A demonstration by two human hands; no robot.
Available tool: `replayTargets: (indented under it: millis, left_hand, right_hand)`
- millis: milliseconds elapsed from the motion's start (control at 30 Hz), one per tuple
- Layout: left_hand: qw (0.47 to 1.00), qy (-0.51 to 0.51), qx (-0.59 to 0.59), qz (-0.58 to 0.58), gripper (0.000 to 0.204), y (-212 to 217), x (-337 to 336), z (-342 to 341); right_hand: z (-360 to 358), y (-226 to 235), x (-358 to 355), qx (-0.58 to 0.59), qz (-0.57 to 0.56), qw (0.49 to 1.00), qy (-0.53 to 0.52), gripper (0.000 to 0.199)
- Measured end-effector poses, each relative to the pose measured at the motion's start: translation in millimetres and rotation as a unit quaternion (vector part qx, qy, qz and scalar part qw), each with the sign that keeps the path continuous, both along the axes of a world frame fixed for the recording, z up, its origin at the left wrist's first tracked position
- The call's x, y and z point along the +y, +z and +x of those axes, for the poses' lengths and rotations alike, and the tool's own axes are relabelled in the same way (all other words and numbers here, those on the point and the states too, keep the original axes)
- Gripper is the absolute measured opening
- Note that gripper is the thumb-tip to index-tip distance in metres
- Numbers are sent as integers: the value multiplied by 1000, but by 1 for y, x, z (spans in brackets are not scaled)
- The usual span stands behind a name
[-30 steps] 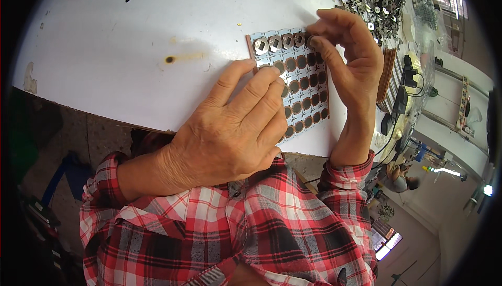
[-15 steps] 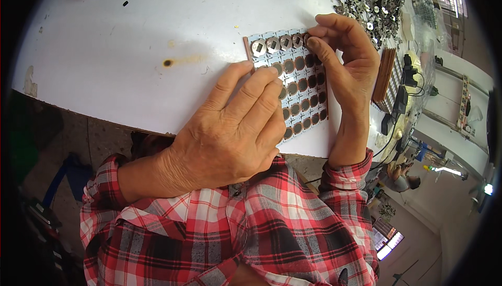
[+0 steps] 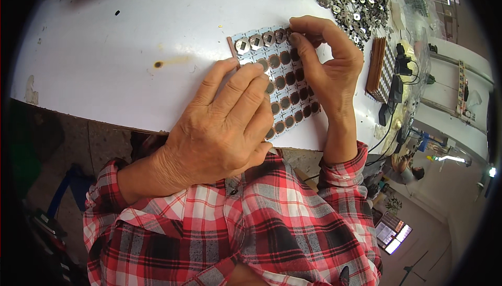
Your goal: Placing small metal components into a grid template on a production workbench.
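A pale blue panel of joined small circuit boards (image 3: 277, 69), with rows of dark round pads, lies on the white table. Along its far row sit several silvery metal discs (image 3: 255, 41) with square holes. My left hand (image 3: 219, 113) rests over the panel's left side, fingers stretched out and touching it near the second row; it covers part of the near-left boards. At the far right corner my right hand (image 3: 329, 58) pinches with thumb and forefinger at the end of the disc row. A metal disc (image 3: 289, 33) shows partly there, mostly hidden by the fingertips.
A heap of loose metal pieces (image 3: 358, 3) covers the far right of the table (image 3: 104, 76). Stacked panels (image 3: 380, 71) stand right of my right hand, beside black plugs and cables (image 3: 400, 84). A small black bit (image 3: 117, 13) lies far left. Another person (image 3: 402, 171) sits in the background.
The view has shifted a little, so the panel and both hands appear further left. Against the panel, my hands keep nearly the same places.
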State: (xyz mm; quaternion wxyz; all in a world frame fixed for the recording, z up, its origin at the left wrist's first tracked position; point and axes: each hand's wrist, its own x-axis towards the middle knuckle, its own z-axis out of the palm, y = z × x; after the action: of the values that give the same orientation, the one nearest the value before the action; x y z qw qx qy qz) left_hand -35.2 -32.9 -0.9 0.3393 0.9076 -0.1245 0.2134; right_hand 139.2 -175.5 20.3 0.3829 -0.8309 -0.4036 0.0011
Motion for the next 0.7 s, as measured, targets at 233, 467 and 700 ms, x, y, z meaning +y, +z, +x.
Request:
replayTargets:
  millis: [233, 467, 700]
  left_hand:
    - [1000, -5, -7, -4, 59, 1, 1, 2]
    - [1000, -8, 8, 7, 60, 0, 3, -2]
    - [1000, -8, 18, 11, 60, 2, 3, 0]
  right_hand:
    - [15, 7, -25, -1, 100, 986, -132, 25]
    - [27, 11, -77, 57, -46, 968, -240, 15]
    - [15, 4, -74, 12, -74, 977, -201, 14]
